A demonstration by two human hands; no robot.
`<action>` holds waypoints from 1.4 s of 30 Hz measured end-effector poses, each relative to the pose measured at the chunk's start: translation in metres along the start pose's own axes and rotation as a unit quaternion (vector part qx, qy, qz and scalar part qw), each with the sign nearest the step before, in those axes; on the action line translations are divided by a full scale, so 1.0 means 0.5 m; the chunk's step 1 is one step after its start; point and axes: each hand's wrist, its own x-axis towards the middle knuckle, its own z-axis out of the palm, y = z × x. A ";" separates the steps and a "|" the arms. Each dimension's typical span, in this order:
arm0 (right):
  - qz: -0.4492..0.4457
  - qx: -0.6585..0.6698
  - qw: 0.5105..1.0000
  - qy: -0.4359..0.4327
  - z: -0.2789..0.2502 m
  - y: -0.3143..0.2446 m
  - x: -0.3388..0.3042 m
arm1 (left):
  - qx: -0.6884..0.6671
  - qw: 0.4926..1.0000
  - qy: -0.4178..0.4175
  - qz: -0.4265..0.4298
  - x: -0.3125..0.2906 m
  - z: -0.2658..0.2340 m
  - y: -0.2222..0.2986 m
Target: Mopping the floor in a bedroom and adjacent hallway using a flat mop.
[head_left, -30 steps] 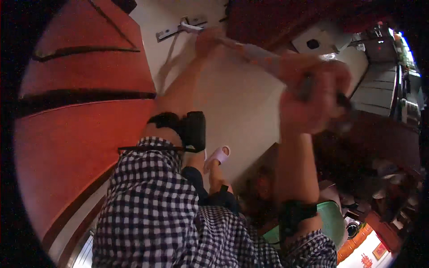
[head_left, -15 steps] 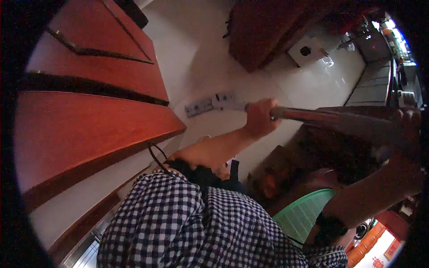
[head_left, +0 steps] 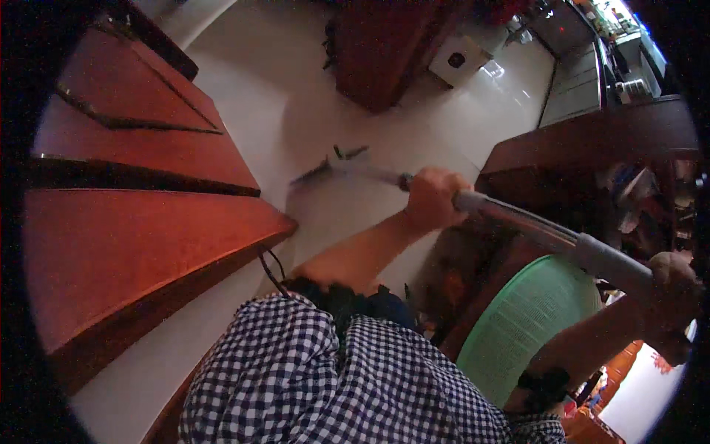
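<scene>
Across the middle of the head view runs a long grey pole of what looks like a flat mop (head_left: 529, 226), slanting from the right rim down toward the floor. My left hand (head_left: 438, 198) is wrapped round the pole partway along it. My right hand (head_left: 674, 285) is closed on its thicker upper end at the right edge, in shadow. Past my left hand, the blurred mop head (head_left: 325, 166) is at the tiled floor (head_left: 259, 74), dark with a green spot on it.
Red-brown wooden furniture (head_left: 148, 251) lines the left. A dark red cabinet (head_left: 377, 59) stands ahead, a white box (head_left: 455, 59) beside it. To the right is a dark wooden cabinet (head_left: 592, 137) with cluttered shelves. A green mesh basket or cover (head_left: 529, 318) lies close to my right forearm.
The mop head has turned and now shows edge-on and darker, where it was pale and flat before. My right hand has lowered, tilting the pole more. The view has shifted right.
</scene>
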 end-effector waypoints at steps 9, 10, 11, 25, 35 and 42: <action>0.395 -0.583 0.708 -0.058 -0.137 0.004 -0.260 | -0.004 0.994 -0.063 0.085 -0.007 0.000 -0.330; 0.394 -0.591 0.701 -0.063 -0.140 0.009 -0.269 | -0.020 0.987 -0.125 0.100 -0.005 0.014 -0.357; 0.378 -0.608 0.696 -0.062 -0.143 0.000 -0.274 | -0.034 0.985 -0.133 0.102 -0.002 0.017 -0.354; 0.344 -0.639 0.682 -0.090 0.002 -0.061 -0.127 | 0.051 0.998 0.020 -0.044 -0.094 0.098 -0.146; 0.524 -0.468 0.620 -0.349 0.065 -0.015 -0.111 | 0.021 0.994 0.074 -0.076 -0.129 0.129 -0.028; 0.582 -0.471 0.632 -0.203 0.129 -0.176 -0.057 | -0.091 0.989 -0.064 -0.097 -0.206 0.138 0.028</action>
